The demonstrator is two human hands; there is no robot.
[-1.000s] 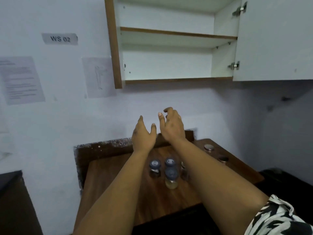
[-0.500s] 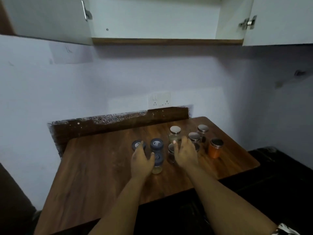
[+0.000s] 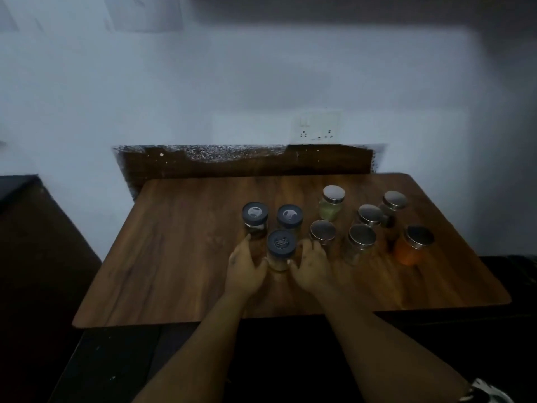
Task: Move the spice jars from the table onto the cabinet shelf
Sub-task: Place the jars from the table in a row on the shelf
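Nothing looks moved yet: nine spice jars stand on the wooden table (image 3: 180, 257), and the cabinet shelf is out of view, so whether any jar already sits there cannot be told. The landmark is the nearest dark-lidded jar (image 3: 280, 251), at the front of the cluster. The left hand (image 3: 246, 271) lies against its left side and the right hand (image 3: 312, 267) against its right, fingers curving toward the glass; whether they grip it or only touch it is too blurred to tell. Just behind this jar stand two more dark-lidded jars (image 3: 255, 219). To its right stand six steel-lidded jars, the closest (image 3: 322, 232) just beside the right hand, a green-filled jar (image 3: 331, 203) further back, an orange-filled jar (image 3: 412, 248) farthest right. By this judgement the task is at its start, with all nine left to lift
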